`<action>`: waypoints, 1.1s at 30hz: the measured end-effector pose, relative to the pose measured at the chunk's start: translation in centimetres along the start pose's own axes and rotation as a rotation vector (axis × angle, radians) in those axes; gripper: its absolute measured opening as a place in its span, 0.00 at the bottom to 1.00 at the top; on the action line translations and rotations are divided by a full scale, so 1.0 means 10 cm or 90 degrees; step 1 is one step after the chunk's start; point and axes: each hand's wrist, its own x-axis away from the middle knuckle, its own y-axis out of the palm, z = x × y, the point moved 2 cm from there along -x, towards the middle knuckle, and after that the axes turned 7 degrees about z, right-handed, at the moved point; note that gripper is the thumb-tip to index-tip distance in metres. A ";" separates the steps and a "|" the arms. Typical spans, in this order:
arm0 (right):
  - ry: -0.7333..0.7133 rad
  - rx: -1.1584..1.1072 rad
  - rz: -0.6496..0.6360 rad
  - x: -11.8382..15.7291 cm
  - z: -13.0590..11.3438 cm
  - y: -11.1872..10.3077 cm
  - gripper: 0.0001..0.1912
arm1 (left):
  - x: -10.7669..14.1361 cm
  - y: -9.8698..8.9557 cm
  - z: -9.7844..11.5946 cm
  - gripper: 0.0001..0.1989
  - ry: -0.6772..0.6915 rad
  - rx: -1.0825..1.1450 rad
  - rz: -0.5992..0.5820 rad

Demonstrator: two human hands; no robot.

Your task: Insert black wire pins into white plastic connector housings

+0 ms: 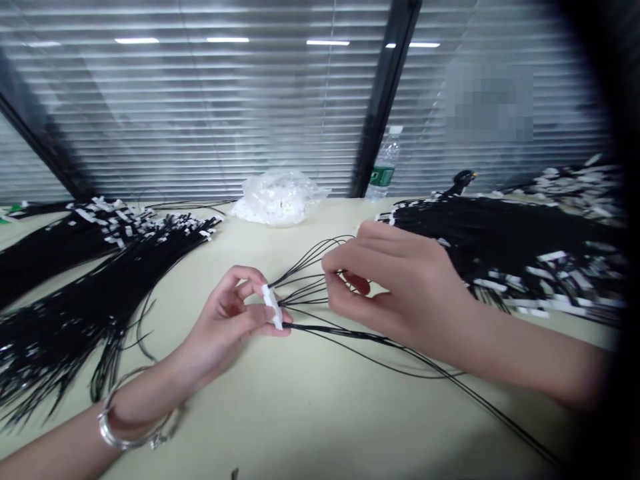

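Between the thumb and fingers of my left hand (233, 313) is a small white connector (272, 307), held tilted above the table. Several thin black wires (345, 330) run out of its right side, some fanning upward, others trailing to the lower right. My right hand (395, 287) is just right of the connector, thumb and fingertips pinched together among the upper wires. Those wires pass behind or into the fingers, so part of their length is hidden. The connector and the right hand are apart.
Bundles of black wires with white ends (115, 273) lie at the left, and another large pile (520, 233) lies at the right. At the back of the pale table (210, 420) stand a clear plastic bag of white pieces (280, 198) and a bottle (385, 163), before window blinds (210, 100).
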 end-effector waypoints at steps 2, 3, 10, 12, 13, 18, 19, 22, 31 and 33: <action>0.000 -0.007 -0.006 0.00 -0.01 -0.01 0.05 | -0.01 0.00 0.00 0.12 0.001 0.003 -0.006; 0.000 -0.011 -0.009 0.00 -0.02 -0.01 0.04 | -0.01 0.00 0.00 0.12 0.004 0.005 -0.008; -0.009 -0.002 -0.004 0.00 -0.04 -0.01 0.07 | 0.01 0.00 0.00 0.12 0.016 0.002 -0.021; -0.006 0.020 -0.016 0.00 -0.03 0.00 0.08 | 0.01 0.00 0.00 0.12 0.017 0.002 -0.020; -0.010 0.033 -0.026 -0.01 -0.02 0.01 0.08 | 0.02 0.00 -0.01 0.12 0.019 0.002 -0.018; -0.059 0.112 -0.083 0.01 -0.01 0.06 0.07 | 0.01 -0.02 -0.02 0.11 0.016 -0.018 0.009; -0.063 0.119 -0.099 0.03 -0.01 0.07 0.06 | 0.01 -0.02 -0.02 0.11 0.016 -0.025 0.011; -0.081 0.127 -0.149 0.09 -0.04 0.12 0.03 | 0.01 -0.01 -0.03 0.12 0.022 -0.041 0.002; -0.086 0.108 -0.171 0.16 -0.04 0.24 0.04 | 0.02 0.00 -0.04 0.11 0.013 -0.029 -0.009; -0.084 0.082 -0.152 0.15 -0.05 0.25 0.05 | 0.02 0.00 -0.04 0.11 0.007 -0.030 -0.015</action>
